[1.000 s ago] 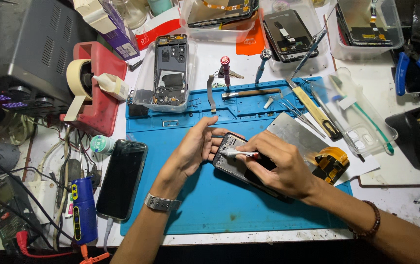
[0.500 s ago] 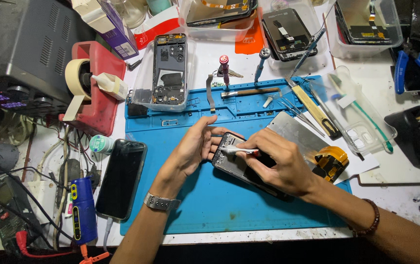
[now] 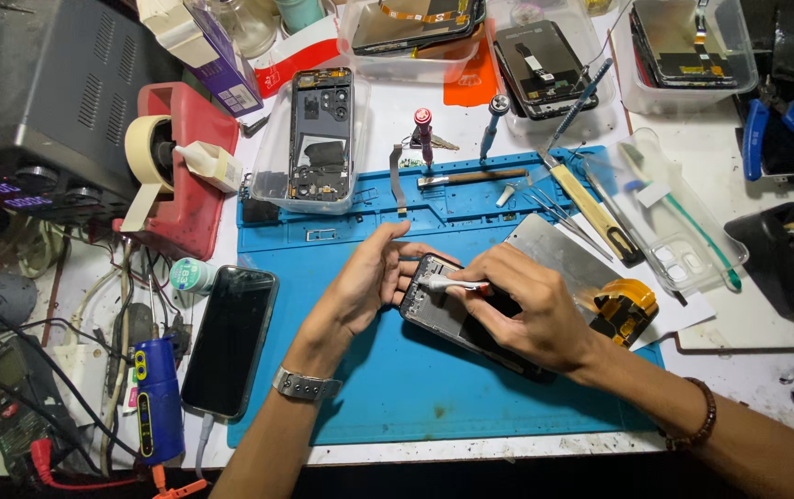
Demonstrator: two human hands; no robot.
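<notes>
On the blue silicone mat [image 3: 397,397], mid-tabletop, an opened dark phone [image 3: 448,319] lies tilted. Left hand [image 3: 369,282] steadies its top edge, fingers curled around it. Right hand [image 3: 531,319] pinches slim metal tweezers [image 3: 443,286] at the upper corner, seemingly working a small part; steady, fine pressure looks needed.

Head view, steeply down, close
</notes>
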